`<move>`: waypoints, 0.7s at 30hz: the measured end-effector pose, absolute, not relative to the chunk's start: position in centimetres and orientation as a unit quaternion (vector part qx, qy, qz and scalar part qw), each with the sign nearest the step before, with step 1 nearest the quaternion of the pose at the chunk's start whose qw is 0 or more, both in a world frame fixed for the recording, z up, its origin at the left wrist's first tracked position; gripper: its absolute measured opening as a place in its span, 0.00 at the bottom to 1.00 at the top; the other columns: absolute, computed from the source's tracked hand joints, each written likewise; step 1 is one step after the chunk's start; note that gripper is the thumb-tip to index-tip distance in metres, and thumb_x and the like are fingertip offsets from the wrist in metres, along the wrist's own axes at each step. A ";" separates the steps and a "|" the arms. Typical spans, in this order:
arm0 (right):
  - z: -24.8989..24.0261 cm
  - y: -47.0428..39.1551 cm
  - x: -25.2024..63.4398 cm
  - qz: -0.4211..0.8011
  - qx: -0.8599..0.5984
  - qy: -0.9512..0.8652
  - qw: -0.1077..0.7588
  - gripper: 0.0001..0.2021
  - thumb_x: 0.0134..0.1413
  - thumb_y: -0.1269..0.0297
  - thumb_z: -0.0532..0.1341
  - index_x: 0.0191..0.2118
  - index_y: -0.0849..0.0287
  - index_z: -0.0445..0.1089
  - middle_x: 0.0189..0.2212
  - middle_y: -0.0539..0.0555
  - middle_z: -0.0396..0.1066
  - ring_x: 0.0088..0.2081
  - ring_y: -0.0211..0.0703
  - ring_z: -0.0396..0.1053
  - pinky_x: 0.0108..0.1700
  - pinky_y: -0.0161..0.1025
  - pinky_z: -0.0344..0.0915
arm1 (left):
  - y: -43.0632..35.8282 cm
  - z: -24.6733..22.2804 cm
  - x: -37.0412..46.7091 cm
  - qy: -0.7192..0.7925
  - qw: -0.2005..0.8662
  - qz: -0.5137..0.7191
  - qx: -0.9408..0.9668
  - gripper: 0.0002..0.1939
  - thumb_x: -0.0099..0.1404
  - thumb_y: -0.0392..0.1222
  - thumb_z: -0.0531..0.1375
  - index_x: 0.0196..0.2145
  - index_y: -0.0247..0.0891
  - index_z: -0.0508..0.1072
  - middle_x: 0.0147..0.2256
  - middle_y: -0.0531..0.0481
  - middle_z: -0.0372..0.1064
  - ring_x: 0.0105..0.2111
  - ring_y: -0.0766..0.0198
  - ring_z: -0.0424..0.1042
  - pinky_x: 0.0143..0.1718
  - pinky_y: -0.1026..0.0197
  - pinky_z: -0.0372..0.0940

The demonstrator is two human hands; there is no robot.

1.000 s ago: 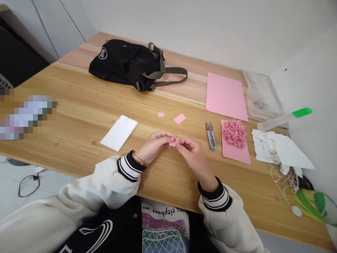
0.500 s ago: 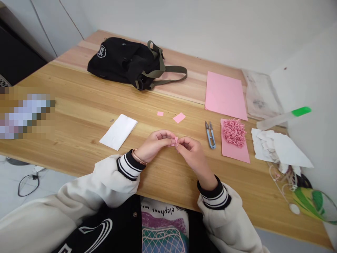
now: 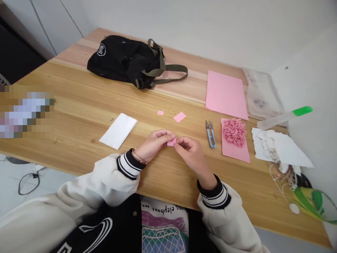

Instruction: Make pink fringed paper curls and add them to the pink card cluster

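A small piece of pink paper (image 3: 172, 142) is pinched between my two hands above the table. My left hand (image 3: 157, 143) grips its left side, thumb on top. At the right edge, my right hand (image 3: 191, 151) holds it between thumb and index finger. Tiny pink bits show on the paper's upper part, too small to make out. Just beyond my hands lie a pink paper rectangle (image 3: 179, 117) and a smaller pink piece (image 3: 160, 112). Blue-handled thread snips (image 3: 210, 135) rest to the right of my right hand.
A cluster of pink stamens (image 3: 234, 132) sits on a pink sheet (image 3: 235, 154). Folded white paper (image 3: 118, 131) lies left. Behind are a black bag (image 3: 123, 61) and a larger pink sheet (image 3: 226, 94). At right: white paper scraps (image 3: 284, 147) and a green-capped tube (image 3: 284, 118).
The pink paper piece now shows more of its face between my hands, with my fingertips slightly farther apart. Other things on the table stay where they were.
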State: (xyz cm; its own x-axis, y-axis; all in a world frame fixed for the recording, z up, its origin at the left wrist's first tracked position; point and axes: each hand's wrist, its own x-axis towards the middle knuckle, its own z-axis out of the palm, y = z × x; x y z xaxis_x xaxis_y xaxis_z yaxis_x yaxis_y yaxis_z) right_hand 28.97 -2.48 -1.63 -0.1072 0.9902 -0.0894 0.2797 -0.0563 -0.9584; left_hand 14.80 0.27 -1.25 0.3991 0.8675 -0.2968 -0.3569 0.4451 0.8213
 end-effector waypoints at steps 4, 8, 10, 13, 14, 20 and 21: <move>-1.5 -2.5 29.0 0.465 -0.554 -0.579 0.376 0.04 0.45 0.66 0.58 0.24 0.60 0.67 0.22 0.51 0.69 0.25 0.37 0.64 0.29 0.36 0.60 | 0.2 -1.3 14.8 0.376 0.762 0.397 0.347 0.08 0.52 0.39 0.63 0.22 0.32 0.71 0.21 0.55 0.64 0.25 0.71 0.61 0.31 0.64 0.54; -1.5 -2.5 29.0 0.463 -0.554 -0.581 0.376 0.04 0.45 0.66 0.58 0.24 0.60 0.66 0.21 0.50 0.68 0.25 0.37 0.64 0.28 0.35 0.60 | 0.3 -1.5 14.7 0.379 0.757 0.391 0.361 0.08 0.52 0.40 0.63 0.23 0.32 0.70 0.22 0.54 0.64 0.25 0.71 0.61 0.31 0.64 0.54; -1.5 -2.5 29.0 0.461 -0.554 -0.581 0.377 0.04 0.45 0.66 0.58 0.23 0.60 0.66 0.21 0.50 0.68 0.25 0.37 0.64 0.28 0.35 0.59 | 0.3 -1.7 14.7 0.380 0.752 0.390 0.371 0.08 0.52 0.40 0.63 0.23 0.32 0.70 0.22 0.55 0.64 0.25 0.72 0.61 0.31 0.64 0.54; -1.5 -2.5 29.0 0.462 -0.552 -0.581 0.380 0.05 0.45 0.66 0.58 0.23 0.60 0.66 0.21 0.49 0.68 0.24 0.36 0.63 0.28 0.34 0.59 | 0.4 -1.8 14.7 0.380 0.747 0.389 0.382 0.08 0.53 0.40 0.63 0.24 0.31 0.70 0.22 0.55 0.64 0.25 0.72 0.61 0.32 0.64 0.55; -1.5 -2.5 29.0 0.463 -0.551 -0.581 0.381 0.05 0.45 0.66 0.58 0.23 0.60 0.66 0.21 0.49 0.67 0.24 0.36 0.63 0.27 0.34 0.59 | 0.4 -1.9 14.7 0.381 0.746 0.389 0.384 0.09 0.53 0.40 0.63 0.24 0.31 0.70 0.22 0.55 0.64 0.25 0.72 0.61 0.32 0.64 0.55; -1.6 -2.5 28.9 0.472 -0.548 -0.573 0.386 0.04 0.45 0.67 0.58 0.24 0.60 0.66 0.22 0.50 0.68 0.25 0.37 0.64 0.29 0.35 0.59 | 0.3 -1.7 14.7 0.381 0.746 0.393 0.379 0.09 0.53 0.41 0.63 0.24 0.31 0.70 0.22 0.55 0.65 0.25 0.72 0.61 0.32 0.64 0.55; -1.6 -2.5 28.9 0.473 -0.547 -0.571 0.388 0.04 0.45 0.67 0.58 0.24 0.60 0.66 0.22 0.50 0.68 0.26 0.37 0.64 0.29 0.36 0.60 | 0.3 -1.7 14.7 0.379 0.750 0.395 0.372 0.10 0.53 0.41 0.63 0.23 0.31 0.70 0.22 0.54 0.65 0.25 0.72 0.61 0.32 0.64 0.55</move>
State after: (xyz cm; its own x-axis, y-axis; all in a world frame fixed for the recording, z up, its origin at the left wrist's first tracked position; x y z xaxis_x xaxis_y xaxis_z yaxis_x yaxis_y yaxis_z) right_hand 28.95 -2.46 -1.63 -0.1005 0.9922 -0.0741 0.2582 -0.0459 -0.9650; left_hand 14.69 0.32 -1.69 0.4009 0.8741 -0.2742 -0.3114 0.4115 0.8565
